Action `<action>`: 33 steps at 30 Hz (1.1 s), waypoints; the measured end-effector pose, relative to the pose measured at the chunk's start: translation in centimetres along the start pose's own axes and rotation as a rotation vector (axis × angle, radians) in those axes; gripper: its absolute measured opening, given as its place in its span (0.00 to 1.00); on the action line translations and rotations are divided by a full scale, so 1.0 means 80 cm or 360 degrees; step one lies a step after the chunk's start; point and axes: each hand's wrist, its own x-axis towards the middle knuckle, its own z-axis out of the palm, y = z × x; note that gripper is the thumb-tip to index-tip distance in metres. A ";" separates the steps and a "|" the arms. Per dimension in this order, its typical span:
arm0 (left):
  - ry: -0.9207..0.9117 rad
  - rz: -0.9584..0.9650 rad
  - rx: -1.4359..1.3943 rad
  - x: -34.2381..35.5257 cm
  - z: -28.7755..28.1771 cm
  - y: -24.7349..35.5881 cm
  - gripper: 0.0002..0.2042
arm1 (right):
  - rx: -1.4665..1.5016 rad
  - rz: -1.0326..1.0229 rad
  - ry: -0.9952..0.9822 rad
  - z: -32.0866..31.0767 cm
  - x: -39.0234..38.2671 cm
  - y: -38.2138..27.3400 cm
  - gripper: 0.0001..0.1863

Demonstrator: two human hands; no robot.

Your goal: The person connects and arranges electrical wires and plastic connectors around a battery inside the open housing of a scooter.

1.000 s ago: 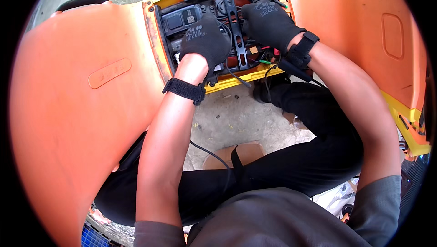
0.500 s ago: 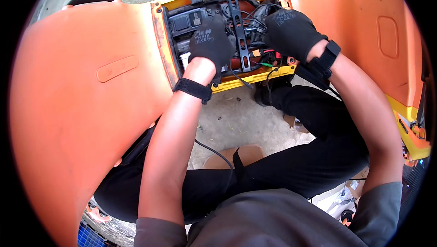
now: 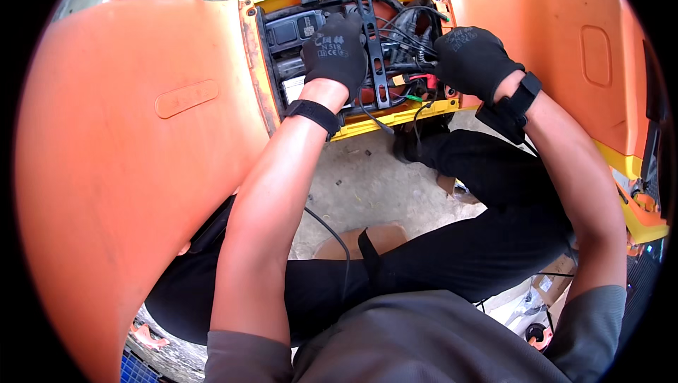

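My left hand (image 3: pixel 335 54), in a black work glove, reaches into an open compartment (image 3: pixel 275 111) with a yellow rim. Its fingers are bent in by a black module (image 3: pixel 293 31) and left of a perforated black bracket (image 3: pixel 375 51); whatever they grip is hidden. At the compartment's right end, my right hand (image 3: pixel 474 61) wears a matching glove. Its fingers curl closed beside the black cables (image 3: pixel 402 38), and I cannot make out what lies between them. Just below the cables are a red connector piece (image 3: pixel 431 81), a yellow connector (image 3: pixel 400 80) and a green wire end (image 3: pixel 414 99).
Large orange body panels (image 3: pixel 127 157) flank the compartment, the right panel (image 3: pixel 547 51) curving toward me. A loose black cable end (image 3: pixel 385 128) hangs over the front rim. Cardboard (image 3: pixel 395 237) lies on the concrete floor (image 3: pixel 367 178) by my legs.
My right hand has moved slightly right and nearer, away from the cable bundle's middle. My left hand has shifted a little right and farther in, showing more of the white label below the module.
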 end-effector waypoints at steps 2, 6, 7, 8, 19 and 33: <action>0.0020 -0.0015 -0.0124 0.005 0.002 -0.017 0.07 | 0.0027 0.0007 -0.0027 -0.006 -0.002 -0.002 0.09; 0.0013 0.0192 -0.0077 -0.006 0.008 -0.013 0.08 | 0.0005 0.0056 -0.0016 0.006 -0.002 0.006 0.09; -0.0052 0.0101 -0.0085 -0.007 0.004 -0.012 0.07 | -0.0018 0.0036 -0.0012 0.009 -0.002 0.007 0.09; -0.0046 0.0067 -0.0080 -0.005 0.003 -0.012 0.08 | -0.0042 0.0018 -0.0008 0.012 -0.003 0.008 0.09; -0.0262 -0.0130 0.0155 0.016 -0.012 0.004 0.10 | 0.0055 -0.0162 0.0038 0.021 -0.032 0.013 0.08; -0.0356 -0.0085 0.0230 0.024 -0.015 0.015 0.12 | 0.0600 -0.0053 0.1081 -0.023 0.008 0.022 0.08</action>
